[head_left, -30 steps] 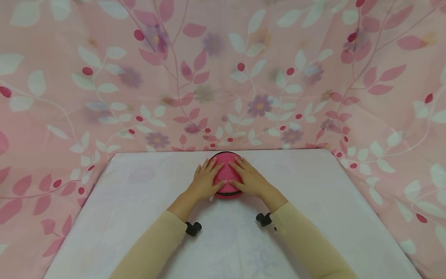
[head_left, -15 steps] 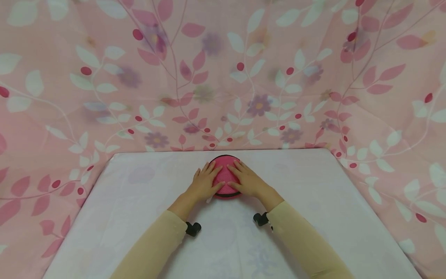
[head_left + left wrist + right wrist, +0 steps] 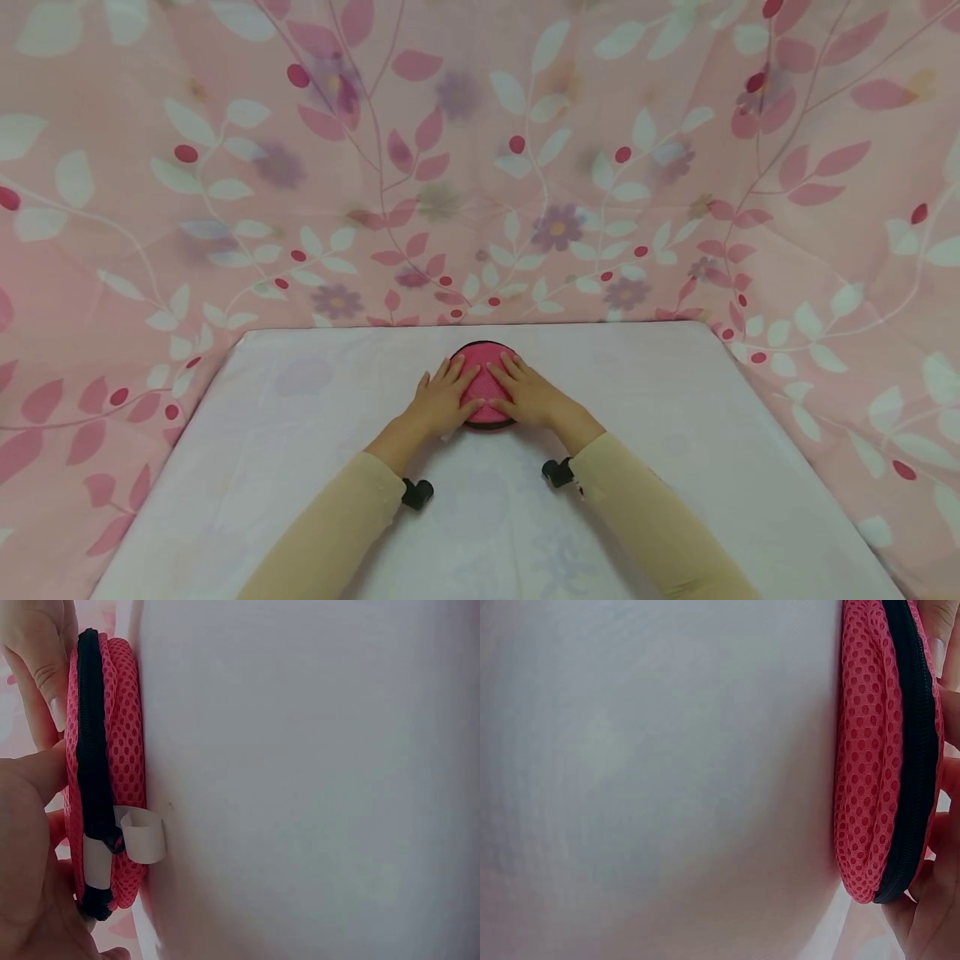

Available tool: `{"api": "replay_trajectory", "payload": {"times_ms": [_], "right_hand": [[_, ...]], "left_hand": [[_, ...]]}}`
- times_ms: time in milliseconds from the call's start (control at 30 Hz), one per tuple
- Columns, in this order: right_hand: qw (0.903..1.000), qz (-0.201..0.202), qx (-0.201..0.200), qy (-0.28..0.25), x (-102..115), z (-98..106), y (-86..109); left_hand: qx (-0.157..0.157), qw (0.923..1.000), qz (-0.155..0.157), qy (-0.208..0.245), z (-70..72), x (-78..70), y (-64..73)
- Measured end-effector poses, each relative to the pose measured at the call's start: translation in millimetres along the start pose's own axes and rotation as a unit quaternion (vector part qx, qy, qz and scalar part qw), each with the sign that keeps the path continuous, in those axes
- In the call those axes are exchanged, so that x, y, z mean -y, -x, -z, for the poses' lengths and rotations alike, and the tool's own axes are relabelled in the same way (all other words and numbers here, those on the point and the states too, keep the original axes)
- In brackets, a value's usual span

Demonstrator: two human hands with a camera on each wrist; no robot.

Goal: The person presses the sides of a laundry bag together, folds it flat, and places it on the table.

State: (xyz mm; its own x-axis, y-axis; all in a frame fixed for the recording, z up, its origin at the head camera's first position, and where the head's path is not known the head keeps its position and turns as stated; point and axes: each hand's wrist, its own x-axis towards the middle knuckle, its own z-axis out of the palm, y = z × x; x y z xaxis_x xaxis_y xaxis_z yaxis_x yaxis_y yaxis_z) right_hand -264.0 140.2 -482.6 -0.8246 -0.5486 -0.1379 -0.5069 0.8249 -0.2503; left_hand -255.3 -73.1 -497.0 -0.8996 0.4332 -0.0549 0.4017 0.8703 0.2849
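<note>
A round pink mesh zip pouch [image 3: 483,385] with a black zipper band lies near the far edge of the table. My left hand [image 3: 438,402] rests over its left side, fingers spread and fairly straight across the top. Over the right side lies my right hand [image 3: 534,396] in the same way, the two thumbs almost meeting at the near rim. In the left wrist view, the black zipper [image 3: 93,742] runs along the pouch's side, with a white fabric tag [image 3: 145,835] sticking out by the zipper pull. The right wrist view shows the zipper [image 3: 919,761] closed along that stretch.
A white cloth with faint prints covers the table [image 3: 480,517]. Behind it and at both sides hangs a pink leaf-and-flower curtain [image 3: 465,167]. Small black devices, one at the left wrist [image 3: 417,493] and one at the right wrist [image 3: 557,473], jut inward from the sleeves.
The pouch has slid slightly nearer, away from the table's far edge, with both hands on it. My right hand has shifted a little to the left, and the thumbs are closer together.
</note>
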Motion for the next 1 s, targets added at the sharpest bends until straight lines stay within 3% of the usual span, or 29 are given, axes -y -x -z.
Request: {"api": "replay_trajectory", "payload": {"times_ms": [267, 600, 1000], "right_hand": [[0.9997, -0.012, 0.016, 0.014, -0.1, -3.8, -2.8], [0.9994, -0.017, 0.023, 0.021, 4.9, -1.8, -3.6], [0.9994, -0.015, 0.024, 0.02, 4.2, -3.3, -3.4]], "left_hand": [[0.014, 0.9997, 0.008, -0.016, -2.2, -0.7, -0.4], [0.059, 0.9977, 0.021, -0.026, 2.9, -0.7, -0.3], [0.061, 0.9977, 0.019, -0.024, 2.7, -0.6, -0.8]]}}
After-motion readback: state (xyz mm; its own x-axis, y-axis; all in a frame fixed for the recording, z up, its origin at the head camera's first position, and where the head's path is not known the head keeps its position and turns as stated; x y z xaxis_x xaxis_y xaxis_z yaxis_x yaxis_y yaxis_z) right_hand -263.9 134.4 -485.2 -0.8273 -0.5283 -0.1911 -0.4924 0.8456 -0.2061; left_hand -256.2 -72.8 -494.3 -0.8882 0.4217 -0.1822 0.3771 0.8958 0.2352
